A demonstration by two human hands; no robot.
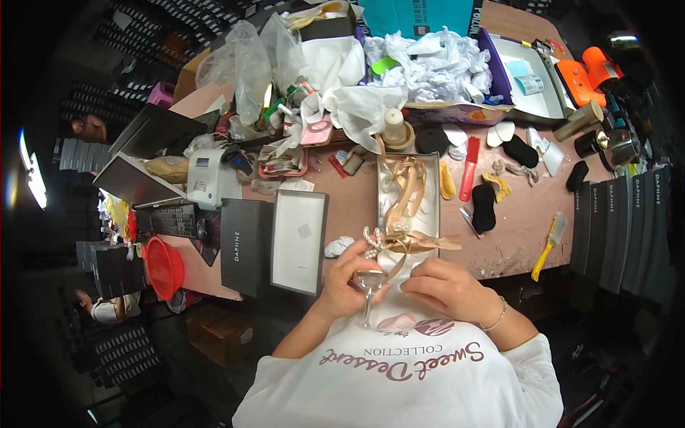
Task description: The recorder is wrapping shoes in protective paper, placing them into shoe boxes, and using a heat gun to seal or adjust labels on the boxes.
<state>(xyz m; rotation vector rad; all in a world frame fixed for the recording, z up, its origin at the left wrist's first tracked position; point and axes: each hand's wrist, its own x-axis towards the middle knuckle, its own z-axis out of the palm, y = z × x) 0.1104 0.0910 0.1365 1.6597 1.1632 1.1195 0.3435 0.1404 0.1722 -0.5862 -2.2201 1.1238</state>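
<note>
My left hand [344,285] is closed around a high-heeled sandal [370,279] with a pearl-studded strap and a slim, shiny heel pointing down toward my shirt. Just to its right, my right hand [452,289] has its fingers curled in; whatever they may pinch is hidden. Beyond my hands lies an open shoe box [436,214] with white paper inside. Tan straps and ribbon [410,192] of a sandal lie in it, and a ribbon end hangs over its right side. An upright box lid [298,242], white inside, is left of the shoe box.
Right of the box lie a red brush [470,170], black pads [484,208] and a yellow-handled brush [549,246]. Grey boxes [624,228] stack at the right edge. A purple carton of crumpled paper [435,64] stands behind. Left are a label printer [212,178] and red basin [163,267].
</note>
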